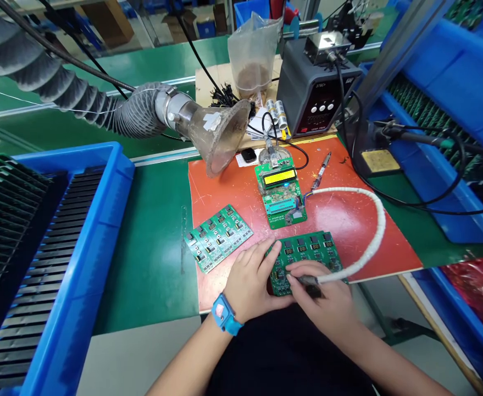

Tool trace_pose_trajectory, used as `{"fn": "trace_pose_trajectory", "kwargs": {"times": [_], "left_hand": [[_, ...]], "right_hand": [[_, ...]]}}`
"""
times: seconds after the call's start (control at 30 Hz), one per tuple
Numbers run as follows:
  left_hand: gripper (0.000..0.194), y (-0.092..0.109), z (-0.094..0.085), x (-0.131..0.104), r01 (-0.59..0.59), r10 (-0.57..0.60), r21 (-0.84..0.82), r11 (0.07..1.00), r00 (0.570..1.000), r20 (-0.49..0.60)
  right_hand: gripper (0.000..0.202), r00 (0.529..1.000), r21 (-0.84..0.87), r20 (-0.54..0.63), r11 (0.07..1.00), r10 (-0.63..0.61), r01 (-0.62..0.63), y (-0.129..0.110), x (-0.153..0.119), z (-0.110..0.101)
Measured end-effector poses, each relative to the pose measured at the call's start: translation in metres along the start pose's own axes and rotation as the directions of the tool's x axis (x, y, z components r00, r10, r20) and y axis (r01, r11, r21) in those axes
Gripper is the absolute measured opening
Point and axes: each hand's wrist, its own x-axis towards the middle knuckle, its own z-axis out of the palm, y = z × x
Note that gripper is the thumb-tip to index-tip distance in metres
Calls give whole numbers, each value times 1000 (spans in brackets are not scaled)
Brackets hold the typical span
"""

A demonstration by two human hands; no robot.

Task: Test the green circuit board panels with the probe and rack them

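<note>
board in hand: green circuit board [307, 259] with a row of two-digit displays, at the near edge of the red mat [348, 234], close to my body.
left grip: my left hand [249, 280] is clamped on the circuit board's left end, fingers over the top, thumb along the near edge.
right grip: my right hand [332, 305] is closed round a wired probe [307, 280], its tip end down at the board's left part; my fingers hide the exact contact, so i cannot tell which pads it meets.
cable: white sleeved cable [379, 220] loops from the probe round to the programmer board [283, 192], whose yellow screen [280, 177] is lit, its text too small to read.
second board: loose panel [220, 236] lies just beside my left fingers, touching nothing i hold.
slip risk: if my probe hand leans sideways, the tip could skate off and bridge neighbouring pads.
shift risk: a slack left grip could let the circuit board turn under the tip and spoil the contact.
snag risk: the stiff loop could tug the probe askew or drag the programmer board.
bump risk: a leftward swing of my knuckles could knock the loose panel.
</note>
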Motion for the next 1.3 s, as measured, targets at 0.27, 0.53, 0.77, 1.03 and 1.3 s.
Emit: {"fn": "trace_pose_trajectory", "kwargs": {"times": [0.27,0.53,0.77,1.03,1.3], "left_hand": [[87,0,0,0,5,-5,12,1000,1000,22],[89,-1,0,0,1,-2,12,1000,1000,22],[88,-1,0,0,5,-5,20,1000,1000,20],[89,-1,0,-1,3,-4,11,1000,1000,20],[89,0,0,0,5,-5,14,1000,1000,23]], "right_hand": [[10,1000,4,14,1000,18,-18,-2,0,-3],[11,1000,10,21,1000,23,-23,-2,0,-3],[10,1000,2,1,1000,10,-10,-3,1,-3],[9,999,11,9,999,34,-34,-2,0,-2],[11,1000,18,-2,1000,25,-25,-2,0,-2]]}}
